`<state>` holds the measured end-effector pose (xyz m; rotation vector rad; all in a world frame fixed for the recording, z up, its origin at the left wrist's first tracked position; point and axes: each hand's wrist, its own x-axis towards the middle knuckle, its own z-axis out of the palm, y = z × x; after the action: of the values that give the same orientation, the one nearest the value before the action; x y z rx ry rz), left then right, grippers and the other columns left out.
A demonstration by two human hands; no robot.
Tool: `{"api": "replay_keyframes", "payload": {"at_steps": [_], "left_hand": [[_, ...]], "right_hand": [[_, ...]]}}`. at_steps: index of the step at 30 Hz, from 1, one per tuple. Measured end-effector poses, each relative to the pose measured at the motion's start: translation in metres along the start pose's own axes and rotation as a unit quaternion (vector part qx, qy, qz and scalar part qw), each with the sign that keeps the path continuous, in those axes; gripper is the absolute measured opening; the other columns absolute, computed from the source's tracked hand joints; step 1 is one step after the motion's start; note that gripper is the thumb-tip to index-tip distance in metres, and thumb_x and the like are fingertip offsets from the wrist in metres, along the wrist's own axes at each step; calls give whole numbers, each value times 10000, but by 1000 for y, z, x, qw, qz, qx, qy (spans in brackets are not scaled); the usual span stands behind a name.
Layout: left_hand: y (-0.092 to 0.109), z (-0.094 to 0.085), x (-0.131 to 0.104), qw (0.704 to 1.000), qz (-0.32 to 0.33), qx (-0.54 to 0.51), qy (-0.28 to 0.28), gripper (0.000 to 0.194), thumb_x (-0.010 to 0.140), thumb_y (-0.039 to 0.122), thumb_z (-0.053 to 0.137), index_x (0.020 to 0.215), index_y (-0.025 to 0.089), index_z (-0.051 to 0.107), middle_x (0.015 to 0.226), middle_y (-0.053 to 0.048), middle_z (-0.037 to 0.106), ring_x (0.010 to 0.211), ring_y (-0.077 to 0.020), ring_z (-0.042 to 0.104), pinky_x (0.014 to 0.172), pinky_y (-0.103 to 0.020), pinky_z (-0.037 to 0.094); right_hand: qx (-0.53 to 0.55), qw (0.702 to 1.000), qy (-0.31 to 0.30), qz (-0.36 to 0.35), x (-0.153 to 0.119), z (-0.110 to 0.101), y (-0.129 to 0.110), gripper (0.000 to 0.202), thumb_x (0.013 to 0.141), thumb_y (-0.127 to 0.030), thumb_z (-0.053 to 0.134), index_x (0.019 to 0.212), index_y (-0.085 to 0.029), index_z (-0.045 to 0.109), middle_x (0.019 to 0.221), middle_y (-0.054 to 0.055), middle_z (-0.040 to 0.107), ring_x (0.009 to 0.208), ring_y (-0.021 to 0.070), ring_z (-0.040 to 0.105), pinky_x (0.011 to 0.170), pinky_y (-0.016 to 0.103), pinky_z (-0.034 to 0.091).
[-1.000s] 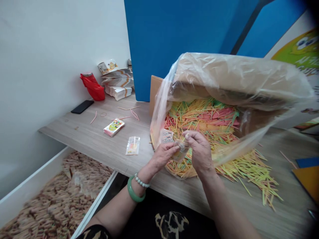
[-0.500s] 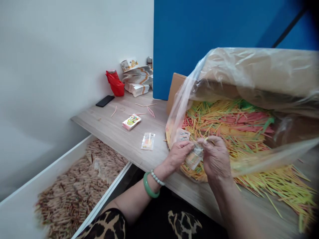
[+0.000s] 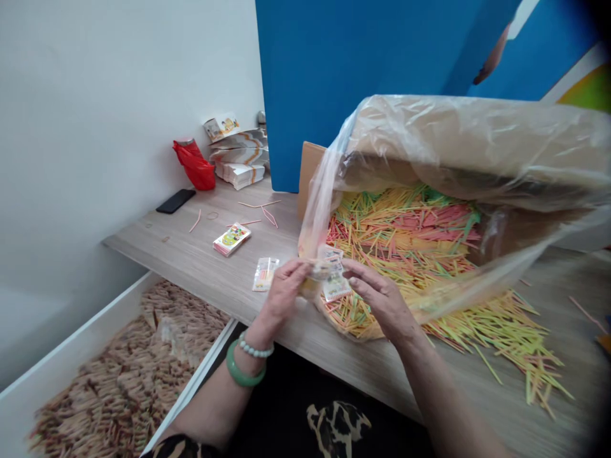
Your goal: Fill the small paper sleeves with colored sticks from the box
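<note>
My left hand, with a green bangle and a bead bracelet, pinches a small clear packet at the front of the plastic-lined box. Close by on the right, my right hand has its fingers apart beside a printed packet; whether it touches that packet is unclear. Thin yellow, pink and green sticks fill the box under and behind both hands. Left of my left hand, another clear packet lies flat on the table, and a stack of printed cards sits farther back.
The box's clear liner stands high behind the hands. Loose sticks spread over the table at right. A black phone, red bag and paper stack stand back left. A filled white drawer is lower left.
The view has shifted right. My hands have moved apart, and the fingers of my right hand have opened from a pinch. A person's hand has come into view at the upper right.
</note>
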<state>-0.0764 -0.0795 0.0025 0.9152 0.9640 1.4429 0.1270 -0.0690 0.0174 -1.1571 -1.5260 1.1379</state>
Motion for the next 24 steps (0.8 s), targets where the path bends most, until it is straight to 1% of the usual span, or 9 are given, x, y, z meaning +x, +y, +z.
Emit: {"api": "replay_keyframes", "payload": {"at_steps": [3, 7, 9, 12, 14, 16, 18, 20, 24], "left_hand": [[3, -37, 8, 996, -9, 10, 90, 432, 652, 529, 865, 821, 154, 733, 736, -15, 701, 609, -115, 579, 580, -225, 475], [-13, -78, 22, 967, -5, 171, 186, 287, 777, 424, 734, 892, 161, 729, 770, -31, 711, 643, -157, 606, 602, -266, 496], [-20, -93, 26, 913, 21, 343, 222, 177, 823, 289, 636, 894, 165, 741, 827, -55, 726, 742, -199, 641, 695, -308, 514], [-18, -100, 25, 817, 62, 510, 262, 296, 813, 165, 569, 1051, 160, 746, 1037, -124, 719, 941, -268, 652, 882, -400, 504], [-11, -89, 19, 787, 112, 537, 283, 353, 836, 191, 571, 1154, 158, 720, 1162, -154, 673, 1009, -290, 634, 957, -442, 481], [-2, -63, 10, 789, 179, 528, 258, 310, 880, 252, 569, 1137, 176, 726, 1171, -143, 658, 994, -276, 635, 952, -428, 490], [3, -29, 5, 830, 226, 482, 167, 248, 908, 279, 567, 1061, 207, 747, 1078, -111, 680, 981, -255, 640, 921, -386, 502], [2, 7, 6, 880, 221, 414, 78, 220, 898, 290, 608, 1046, 221, 756, 1002, -87, 692, 908, -229, 635, 868, -355, 504], [-14, 58, 27, 975, 88, 196, -54, 157, 745, 312, 779, 835, 189, 740, 798, -28, 657, 705, -159, 562, 720, -301, 483]], "right_hand": [[-167, 985, 35, 32, 11, 0, 10, 222, 842, -345, 580, 947, -245, 748, 958, 51, 756, 929, 254, 670, 856, 407, 495], [-464, 881, 6, 88, 30, 16, 13, 251, 864, -388, 571, 922, -192, 717, 1025, 144, 736, 990, 311, 655, 834, 400, 461], [-518, 849, -15, 102, 36, 25, 12, 309, 848, -403, 611, 1014, -163, 712, 1095, 184, 729, 1027, 326, 657, 833, 381, 454], [-491, 862, -17, 128, 39, 29, 13, 262, 870, -326, 565, 1042, -196, 714, 1082, 133, 749, 989, 283, 675, 767, 325, 440], [-464, 874, -17, 143, 38, 24, 13, 259, 911, -275, 487, 986, -226, 730, 1023, 90, 762, 941, 251, 681, 729, 303, 427], [-472, 871, -12, 135, 35, 16, 12, 316, 944, -245, 430, 939, -230, 746, 995, 88, 760, 937, 244, 675, 745, 305, 425], [-482, 869, 20, 107, 31, 7, 12, 339, 954, -239, 416, 918, -217, 752, 996, 110, 742, 955, 257, 658, 786, 325, 427], [-428, 898, 76, 63, 26, 0, 13, 322, 951, -272, 435, 862, -203, 737, 940, 108, 712, 922, 258, 633, 788, 337, 430], [-119, 992, 46, -7, 17, -5, 20, 365, 917, -470, 509, 707, -211, 658, 692, 14, 604, 696, 188, 553, 660, 299, 429]]}}
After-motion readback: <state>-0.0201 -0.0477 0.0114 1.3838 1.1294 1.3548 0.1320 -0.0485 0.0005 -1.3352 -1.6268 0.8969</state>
